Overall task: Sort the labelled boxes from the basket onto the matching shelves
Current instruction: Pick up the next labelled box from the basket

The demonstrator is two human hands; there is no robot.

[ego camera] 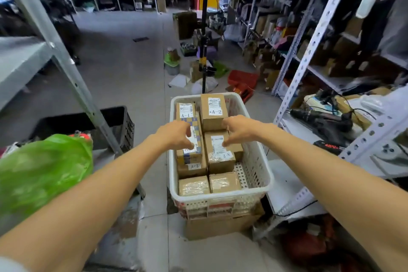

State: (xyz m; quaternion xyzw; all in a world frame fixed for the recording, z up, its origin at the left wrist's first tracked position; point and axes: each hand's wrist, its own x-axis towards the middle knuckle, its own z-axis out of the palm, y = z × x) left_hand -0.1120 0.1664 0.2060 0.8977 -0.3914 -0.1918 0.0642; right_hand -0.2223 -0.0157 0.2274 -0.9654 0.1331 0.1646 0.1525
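Observation:
A white perforated basket [262, 174] stands on a cardboard box in the aisle and holds several brown labelled boxes. At the back sit a box marked A-1 [185, 109] and one marked A-2 [213, 111]. My left hand [174, 133] reaches down over a patterned box [191, 154] in the left column, fingers curled at its white label. My right hand [239, 129] hovers over the middle A-2 box [220, 153], fingers bent down onto its top edge. Whether either hand grips its box is unclear. Two unlabelled taped boxes [207, 184] lie at the front.
A metal shelf upright [72, 77] slants past on the left, with a black crate [114, 121] and a green bag [42, 170] beside it. White shelving [309, 51] full of goods lines the right. A black pole [204, 28] stands behind the basket amid floor clutter.

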